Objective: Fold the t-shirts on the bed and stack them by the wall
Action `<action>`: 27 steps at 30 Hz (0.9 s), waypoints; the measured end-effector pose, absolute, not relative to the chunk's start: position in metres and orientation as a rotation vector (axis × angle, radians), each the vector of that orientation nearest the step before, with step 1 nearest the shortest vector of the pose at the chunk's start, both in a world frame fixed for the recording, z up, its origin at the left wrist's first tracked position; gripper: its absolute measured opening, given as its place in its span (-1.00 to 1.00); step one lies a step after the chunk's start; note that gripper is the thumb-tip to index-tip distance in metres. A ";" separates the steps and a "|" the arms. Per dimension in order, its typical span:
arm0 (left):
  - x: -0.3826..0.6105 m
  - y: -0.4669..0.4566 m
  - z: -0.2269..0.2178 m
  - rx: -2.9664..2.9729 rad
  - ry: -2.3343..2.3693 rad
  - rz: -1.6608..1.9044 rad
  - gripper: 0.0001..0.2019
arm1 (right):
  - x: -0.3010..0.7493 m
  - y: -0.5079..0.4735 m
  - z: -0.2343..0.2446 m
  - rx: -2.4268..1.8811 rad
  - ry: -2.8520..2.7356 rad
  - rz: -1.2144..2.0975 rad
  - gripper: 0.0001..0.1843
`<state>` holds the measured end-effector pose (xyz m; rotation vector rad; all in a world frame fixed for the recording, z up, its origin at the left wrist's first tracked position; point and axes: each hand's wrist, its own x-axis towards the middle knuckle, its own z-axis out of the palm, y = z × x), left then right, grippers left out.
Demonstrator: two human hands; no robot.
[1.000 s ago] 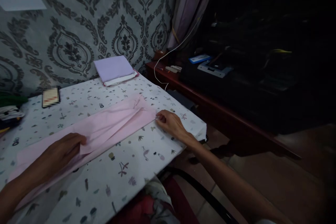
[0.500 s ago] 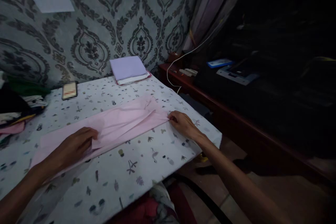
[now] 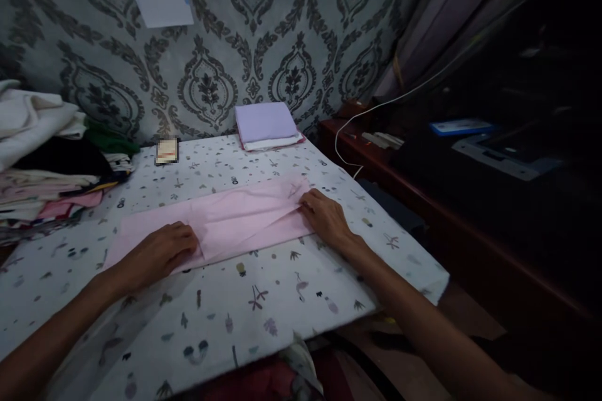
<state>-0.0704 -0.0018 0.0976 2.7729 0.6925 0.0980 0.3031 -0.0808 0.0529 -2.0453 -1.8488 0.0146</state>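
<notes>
A pale pink cloth [image 3: 244, 216], folded into a long strip, lies across the table with a few creases and a loose diagonal flap near its right end. My right hand [image 3: 324, 216] pinches the edge of the flap at that end between thumb and fingers. Toward the left part of the strip, my left hand [image 3: 164, 250] has its fingers curled down on the cloth's upper layer, gripping an edge there; its fingertips are partly hidden. Beneath the cloth spreads a white table cover [image 3: 226, 332] printed with small plants and birds.
Folded lilac and white cloths [image 3: 266, 122] are stacked at the back. A phone-like object [image 3: 167, 151], blurred out, lies at the back left. A tall pile of clothes [image 3: 51, 163] stands at the left. A white cable [image 3: 376, 111] runs beside the dark wooden furniture [image 3: 414, 182] on the right.
The view has swung left, showing more of the clothes pile. My right hand has brought the flap's edge a little back over the strip, and the cloth lies flatter. Both hands keep hold.
</notes>
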 end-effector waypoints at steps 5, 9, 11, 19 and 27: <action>-0.072 0.002 0.096 2.681 1.049 0.195 -0.68 | 0.310 -0.089 0.042 -1.929 -1.817 0.047 -0.78; -0.048 0.018 0.095 2.543 1.302 0.316 -0.71 | 0.309 -0.089 0.040 -1.895 -1.828 0.022 -0.77; -0.029 0.034 0.091 2.494 1.327 0.327 -0.70 | 0.307 -0.088 0.040 -1.889 -1.844 -0.005 -0.76; 0.046 0.096 0.064 2.344 1.164 0.338 -0.86 | 0.300 -0.082 0.039 -1.790 -1.897 -0.089 -0.78; 0.040 0.098 0.061 2.427 1.220 0.464 -0.82 | 0.305 -0.081 0.033 -1.824 -1.860 -0.072 -0.74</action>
